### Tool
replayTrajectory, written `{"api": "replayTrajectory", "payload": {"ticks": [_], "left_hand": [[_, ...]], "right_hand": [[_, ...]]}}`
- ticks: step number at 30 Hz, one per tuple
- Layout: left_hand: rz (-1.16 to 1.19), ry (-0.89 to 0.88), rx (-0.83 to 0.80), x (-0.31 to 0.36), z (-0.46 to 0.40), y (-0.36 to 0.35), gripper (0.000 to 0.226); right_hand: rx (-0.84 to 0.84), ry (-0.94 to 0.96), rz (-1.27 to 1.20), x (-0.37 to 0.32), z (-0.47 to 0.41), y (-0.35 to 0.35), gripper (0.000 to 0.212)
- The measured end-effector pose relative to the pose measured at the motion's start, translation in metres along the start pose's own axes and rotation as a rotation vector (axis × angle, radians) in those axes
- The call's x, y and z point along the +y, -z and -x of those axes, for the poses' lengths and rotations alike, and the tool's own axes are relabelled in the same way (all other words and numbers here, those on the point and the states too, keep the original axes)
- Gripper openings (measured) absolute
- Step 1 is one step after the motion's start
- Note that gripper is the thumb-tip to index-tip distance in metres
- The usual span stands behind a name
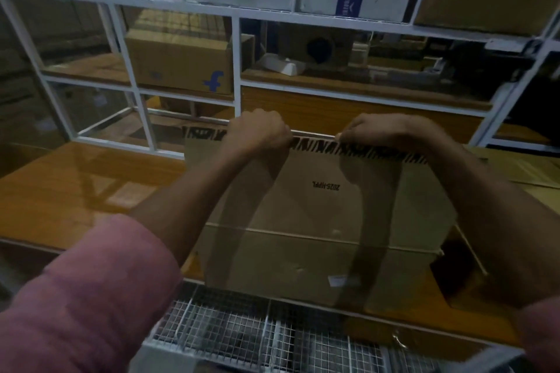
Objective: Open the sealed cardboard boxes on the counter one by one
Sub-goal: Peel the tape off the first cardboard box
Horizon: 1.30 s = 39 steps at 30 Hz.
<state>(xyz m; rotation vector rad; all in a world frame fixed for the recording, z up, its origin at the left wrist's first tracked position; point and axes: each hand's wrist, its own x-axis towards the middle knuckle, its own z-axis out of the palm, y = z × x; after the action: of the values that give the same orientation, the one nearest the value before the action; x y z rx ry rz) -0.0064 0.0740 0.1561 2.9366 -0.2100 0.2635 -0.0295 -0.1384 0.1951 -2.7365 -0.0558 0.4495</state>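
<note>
A large brown cardboard box (pixel 318 209) stands on the wooden counter (pixel 69 191) in front of me, with black zigzag print along its far top edge and small printed text on top. Two dark tape strips run across its top and down the near side. My left hand (pixel 257 133) grips the far top edge of the box with curled fingers. My right hand (pixel 385 130) pinches the same far edge a little to the right. Both forearms reach over the box top, with pink sleeves near the camera.
A white metal frame with glass panes (pixel 236 70) rises just behind the box. Behind it a brown box with a blue logo (pixel 181 66) sits on a shelf. More cardboard (pixel 521 169) lies at the right. A wire mesh rack (pixel 257 333) is below the counter's near edge.
</note>
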Motion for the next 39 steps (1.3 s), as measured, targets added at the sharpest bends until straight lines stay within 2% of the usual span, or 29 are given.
{"api": "replayTrajectory", "payload": {"ticks": [4, 6, 8, 12, 14, 17, 20, 23, 24, 27, 29, 35, 39], "left_hand": [[0.164, -0.094, -0.438, 0.003, 0.021, 0.019, 0.023], [0.206, -0.121, -0.581, 0.001, 0.036, 0.023, 0.022], [0.174, -0.132, -0.647, 0.003, 0.054, 0.025, 0.023], [0.19, -0.126, -0.809, 0.011, 0.085, 0.009, 0.025], [0.228, -0.061, -0.871, 0.013, 0.097, -0.016, 0.031], [0.154, -0.126, -0.798, 0.013, 0.107, -0.069, 0.043], [0.123, -0.156, -0.61, 0.011, 0.115, -0.127, 0.05], [-0.002, -0.185, -0.414, 0.007, 0.118, -0.165, 0.051], [-0.016, -0.204, -0.363, 0.006, 0.119, -0.173, 0.052], [-0.034, -0.262, -0.222, -0.004, 0.12, -0.19, 0.052], [-0.077, -0.287, -0.142, -0.013, 0.12, -0.198, 0.047], [-0.16, -0.305, -0.071, -0.029, 0.115, -0.205, 0.037], [-0.145, -0.323, -0.062, -0.043, 0.116, -0.205, 0.034]], "right_hand": [[-0.109, -0.033, -0.081, 0.006, 0.032, -0.01, 0.028], [-0.216, -0.02, -0.09, 0.007, 0.041, -0.02, 0.029], [-0.311, 0.0, -0.074, 0.008, 0.047, -0.034, 0.03], [-0.263, 0.155, 0.051, 0.008, 0.056, -0.074, 0.037], [-0.274, 0.156, 0.077, 0.01, 0.057, -0.099, 0.044], [-0.29, 0.138, 0.07, 0.02, 0.051, -0.138, 0.057], [-0.191, 0.165, 0.062, 0.034, 0.044, -0.173, 0.064], [-0.018, 0.215, 0.123, 0.051, 0.034, -0.206, 0.031], [0.031, 0.228, 0.153, 0.056, 0.031, -0.214, 0.026], [0.141, 0.242, 0.205, 0.063, 0.029, -0.225, 0.051], [0.177, 0.229, 0.213, 0.066, 0.026, -0.229, 0.06], [0.204, 0.203, 0.32, 0.079, 0.02, -0.239, 0.058], [0.332, 0.202, 0.34, 0.062, 0.02, -0.256, 0.049]]}}
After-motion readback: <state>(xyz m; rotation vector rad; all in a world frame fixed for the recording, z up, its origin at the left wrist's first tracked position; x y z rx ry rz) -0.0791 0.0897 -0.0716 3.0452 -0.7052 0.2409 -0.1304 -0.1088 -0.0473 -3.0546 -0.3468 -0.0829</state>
